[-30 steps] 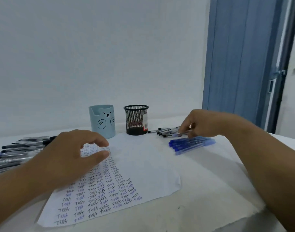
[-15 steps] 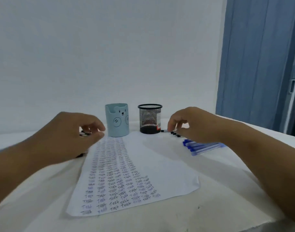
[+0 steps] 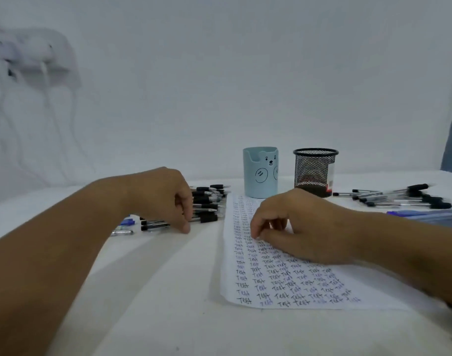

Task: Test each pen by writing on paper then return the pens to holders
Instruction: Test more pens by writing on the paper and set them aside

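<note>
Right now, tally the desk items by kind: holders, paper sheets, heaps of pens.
Holders: 2, the blue bear holder and the black mesh holder
Paper sheets: 1, the test sheet
Pen heaps: 2, the left heap and the right heap
Total: 5
</note>
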Action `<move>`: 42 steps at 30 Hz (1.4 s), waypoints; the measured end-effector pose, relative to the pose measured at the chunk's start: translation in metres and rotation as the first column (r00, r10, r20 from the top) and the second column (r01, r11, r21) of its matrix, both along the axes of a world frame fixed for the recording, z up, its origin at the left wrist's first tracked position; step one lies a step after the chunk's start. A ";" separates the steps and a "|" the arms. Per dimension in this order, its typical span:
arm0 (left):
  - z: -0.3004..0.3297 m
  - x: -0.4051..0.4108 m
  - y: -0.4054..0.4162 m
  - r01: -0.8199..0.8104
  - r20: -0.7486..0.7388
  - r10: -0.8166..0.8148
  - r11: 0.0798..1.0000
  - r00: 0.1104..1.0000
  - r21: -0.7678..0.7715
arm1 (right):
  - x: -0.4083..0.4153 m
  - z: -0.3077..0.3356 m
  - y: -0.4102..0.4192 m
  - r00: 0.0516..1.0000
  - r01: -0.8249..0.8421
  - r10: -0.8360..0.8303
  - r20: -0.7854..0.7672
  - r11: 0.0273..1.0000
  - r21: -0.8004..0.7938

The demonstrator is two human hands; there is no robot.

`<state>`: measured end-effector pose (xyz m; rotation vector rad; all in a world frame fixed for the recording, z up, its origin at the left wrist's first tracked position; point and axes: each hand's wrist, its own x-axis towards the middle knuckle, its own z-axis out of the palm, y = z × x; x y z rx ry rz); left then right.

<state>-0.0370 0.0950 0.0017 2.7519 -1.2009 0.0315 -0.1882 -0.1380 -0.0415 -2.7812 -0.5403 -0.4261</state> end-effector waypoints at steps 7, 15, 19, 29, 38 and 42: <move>-0.002 0.002 -0.001 -0.038 0.050 0.036 0.999 0.998 0.032 | -0.005 -0.007 -0.004 0.998 -0.013 0.006 0.060 0.995 0.102; 0.011 -0.012 0.002 0.028 0.074 -0.003 0.939 0.997 -0.344 | -0.004 -0.004 -0.006 0.957 -0.028 0.003 0.289 0.996 0.082; 0.008 -0.034 -0.012 0.111 -0.035 -0.159 0.815 0.987 -0.568 | -0.002 0.003 -0.004 0.836 0.071 -0.064 0.545 0.997 0.008; 0.004 -0.047 -0.031 -0.083 -0.502 -0.623 0.576 0.600 -0.813 | 0.000 0.009 -0.018 0.884 0.289 -0.317 0.344 0.948 0.130; -0.007 -0.045 -0.040 -0.223 -0.529 -0.694 0.487 0.488 -0.845 | -0.005 0.009 -0.018 0.908 0.267 -0.293 0.299 0.955 0.126; -0.013 -0.043 -0.044 -0.225 -0.528 -0.681 0.487 0.507 -0.844 | -0.009 0.008 -0.018 0.889 0.311 -0.305 0.342 0.950 0.039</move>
